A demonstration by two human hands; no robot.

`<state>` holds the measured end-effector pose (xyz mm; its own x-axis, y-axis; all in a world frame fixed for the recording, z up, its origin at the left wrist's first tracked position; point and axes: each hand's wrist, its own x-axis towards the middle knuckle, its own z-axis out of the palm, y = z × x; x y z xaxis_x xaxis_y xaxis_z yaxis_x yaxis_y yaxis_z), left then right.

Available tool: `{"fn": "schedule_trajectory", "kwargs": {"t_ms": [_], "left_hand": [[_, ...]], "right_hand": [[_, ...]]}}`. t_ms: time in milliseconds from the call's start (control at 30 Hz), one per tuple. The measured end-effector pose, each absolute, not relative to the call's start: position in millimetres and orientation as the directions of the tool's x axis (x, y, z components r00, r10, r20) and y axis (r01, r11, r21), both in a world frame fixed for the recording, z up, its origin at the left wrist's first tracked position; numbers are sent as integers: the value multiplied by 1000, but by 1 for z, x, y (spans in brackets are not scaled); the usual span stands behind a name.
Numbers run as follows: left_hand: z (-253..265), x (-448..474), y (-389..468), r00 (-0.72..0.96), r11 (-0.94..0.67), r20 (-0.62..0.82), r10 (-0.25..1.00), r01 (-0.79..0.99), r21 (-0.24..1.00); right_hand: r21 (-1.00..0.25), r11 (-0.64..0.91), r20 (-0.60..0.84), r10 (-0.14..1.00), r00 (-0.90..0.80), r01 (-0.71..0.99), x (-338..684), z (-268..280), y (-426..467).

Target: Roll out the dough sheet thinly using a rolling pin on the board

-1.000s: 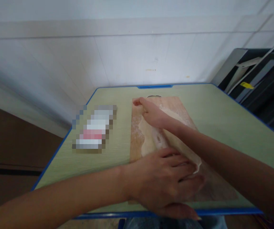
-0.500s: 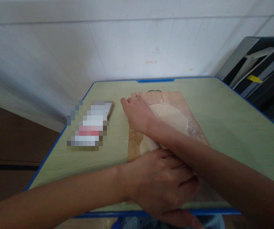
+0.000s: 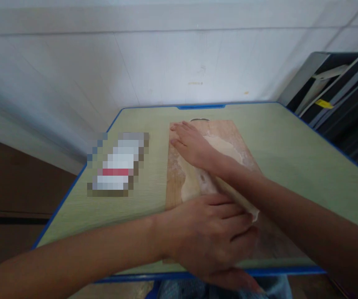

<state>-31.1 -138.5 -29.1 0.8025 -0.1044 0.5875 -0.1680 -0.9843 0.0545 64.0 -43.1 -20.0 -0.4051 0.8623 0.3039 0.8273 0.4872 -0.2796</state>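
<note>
While both bare hands press down on a rolling pin (image 3: pixel 208 185) wrapped in dough (image 3: pixel 191 187), a person works at a floured wooden board (image 3: pixel 172 182) on a green, blue-edged table (image 3: pixel 291 145). The left hand (image 3: pixel 212 238), nearest the camera, lies palm-down with fingers spread flat over the near end of the roll, gripping nothing. The right hand (image 3: pixel 193 147) reaches across to the far-left part of the board, fingers straight and together, palm flat on the dough. The dough sheet lies on the middle of the board, partly hidden by both arms. A blurred-out packet (image 3: pixel 116 166) rests on the table well left of the board, before a white wall (image 3: pixel 104 74).
</note>
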Motion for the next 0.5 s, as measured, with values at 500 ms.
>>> {"fn": "schedule_trajectory", "kwargs": {"t_ms": [500], "left_hand": [[-29, -32, -141, 792, -984, 602, -102, -168, 55]], "right_hand": [[-222, 384, 136, 922, -361, 896, 56, -10, -53]]}}
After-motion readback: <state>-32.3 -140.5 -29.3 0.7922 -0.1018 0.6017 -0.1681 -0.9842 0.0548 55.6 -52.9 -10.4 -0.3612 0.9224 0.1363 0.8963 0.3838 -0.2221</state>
